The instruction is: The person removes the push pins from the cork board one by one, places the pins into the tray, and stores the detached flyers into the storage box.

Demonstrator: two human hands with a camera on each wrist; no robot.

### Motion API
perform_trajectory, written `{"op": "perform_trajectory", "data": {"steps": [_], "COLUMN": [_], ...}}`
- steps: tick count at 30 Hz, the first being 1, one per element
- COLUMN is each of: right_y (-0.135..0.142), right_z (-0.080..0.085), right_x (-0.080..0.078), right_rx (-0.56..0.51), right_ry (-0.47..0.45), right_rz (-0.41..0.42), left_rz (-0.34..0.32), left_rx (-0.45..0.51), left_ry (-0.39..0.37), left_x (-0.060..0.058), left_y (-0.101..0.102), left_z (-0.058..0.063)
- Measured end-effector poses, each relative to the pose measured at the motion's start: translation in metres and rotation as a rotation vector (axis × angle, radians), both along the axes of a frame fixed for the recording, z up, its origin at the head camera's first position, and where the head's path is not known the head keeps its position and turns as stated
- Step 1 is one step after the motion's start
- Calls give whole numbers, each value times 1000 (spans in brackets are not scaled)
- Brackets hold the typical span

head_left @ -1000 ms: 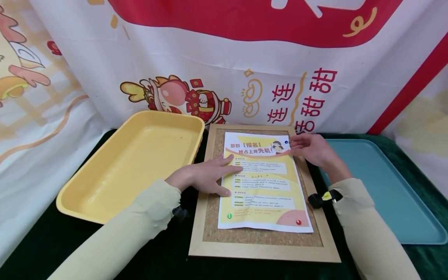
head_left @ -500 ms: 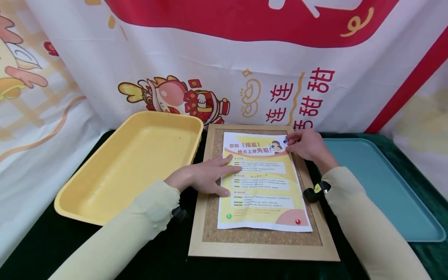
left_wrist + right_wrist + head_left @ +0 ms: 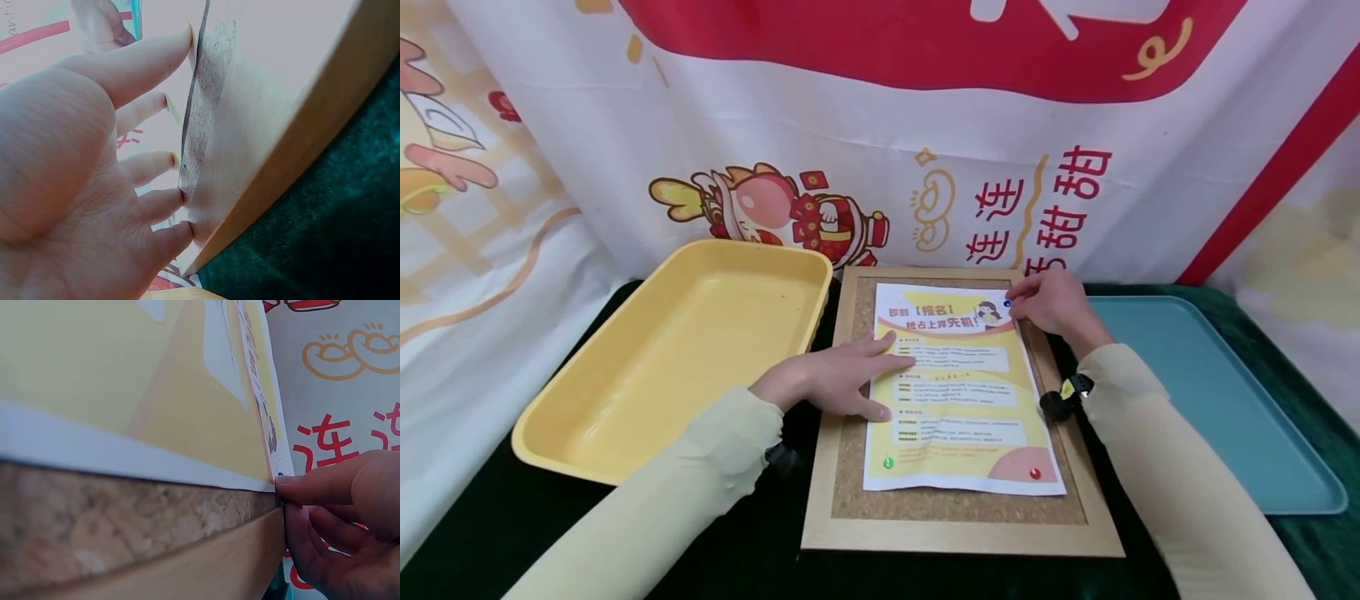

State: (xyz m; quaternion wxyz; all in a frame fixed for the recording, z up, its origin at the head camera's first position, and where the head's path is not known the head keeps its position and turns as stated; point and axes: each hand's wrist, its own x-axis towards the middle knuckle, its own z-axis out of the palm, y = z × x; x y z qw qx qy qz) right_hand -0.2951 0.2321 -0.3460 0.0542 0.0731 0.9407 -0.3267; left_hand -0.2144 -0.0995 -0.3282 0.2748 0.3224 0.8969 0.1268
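A yellow printed sheet (image 3: 955,392) lies on a wood-framed cork board (image 3: 962,505). My left hand (image 3: 842,375) rests on the sheet's left edge with its fingers spread and straight. My right hand (image 3: 1052,304) is at the sheet's far right corner, its thumb and forefinger closed about a blue push pin (image 3: 1007,304). In the right wrist view the thumb tip covers part of that pin, and the forefinger's tip is hidden. A green push pin (image 3: 888,462) sits in the near left corner, a red push pin (image 3: 1035,474) in the near right one.
Left of the board stands a deep yellow tray (image 3: 617,400), its right side close to the frame. A flat blue-green tray (image 3: 1195,400) lies to the right, partly behind the right sleeve. Dark green cloth (image 3: 730,558) covers the table, and a printed white curtain (image 3: 850,117) hangs behind.
My right hand has shifted left from beside the blue push pin, and its fingertips have come together about it. The left hand has stayed in place on the sheet.
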Motion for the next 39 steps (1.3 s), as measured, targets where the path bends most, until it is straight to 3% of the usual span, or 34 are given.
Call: {"op": "perform_trajectory", "data": {"steps": [14, 39], "right_y": [-3, -6], "right_z": [0, -5], "right_x": [-7, 0], "right_rx": [28, -10], "right_ry": [-37, 23], "right_rz": [-17, -22], "left_rz": [-2, 3], "left_rx": [3, -5], "left_ry": [-4, -9], "left_x": [0, 1], "left_y": [1, 0], "left_z": [1, 1]}}
